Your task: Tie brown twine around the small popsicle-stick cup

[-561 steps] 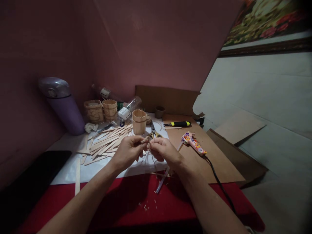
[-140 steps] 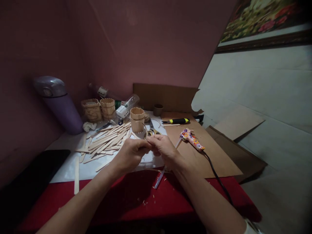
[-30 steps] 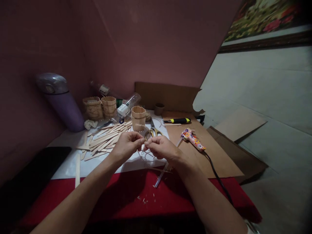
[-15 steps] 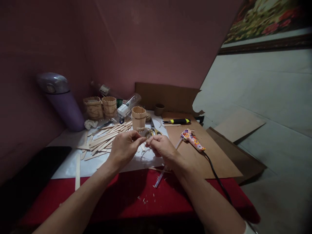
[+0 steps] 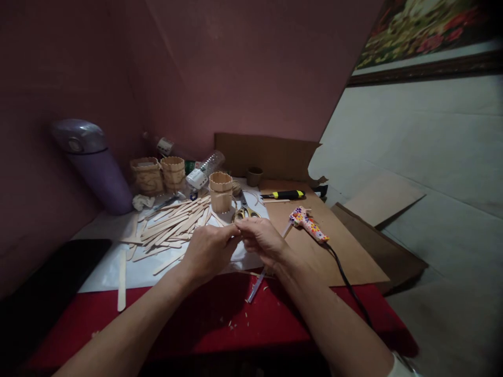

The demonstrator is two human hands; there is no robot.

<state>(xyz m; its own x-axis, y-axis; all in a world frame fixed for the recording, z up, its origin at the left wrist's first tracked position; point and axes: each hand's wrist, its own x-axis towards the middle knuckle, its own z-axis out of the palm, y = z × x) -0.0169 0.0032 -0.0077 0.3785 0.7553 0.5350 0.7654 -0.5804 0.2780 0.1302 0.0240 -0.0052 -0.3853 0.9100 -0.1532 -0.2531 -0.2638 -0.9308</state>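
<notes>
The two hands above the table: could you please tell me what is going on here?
The person's left hand and right hand are brought together, pinching a strand of twine, whose held part is mostly hidden by the grip. Just beyond them, a wooden stick cup stands upright, with scissors beside it. Loose wooden sticks lie in a pile to the left, and a flowered glue gun rests on cardboard to the right.

Bare, matt wood forms the sticks left of centre and the central cup. The far-left flask is smooth, its lid glossy. Above the cup, the bottle is clear, shiny plastic; matt red cloth spans the bottom, dull cardboard the right.
</notes>
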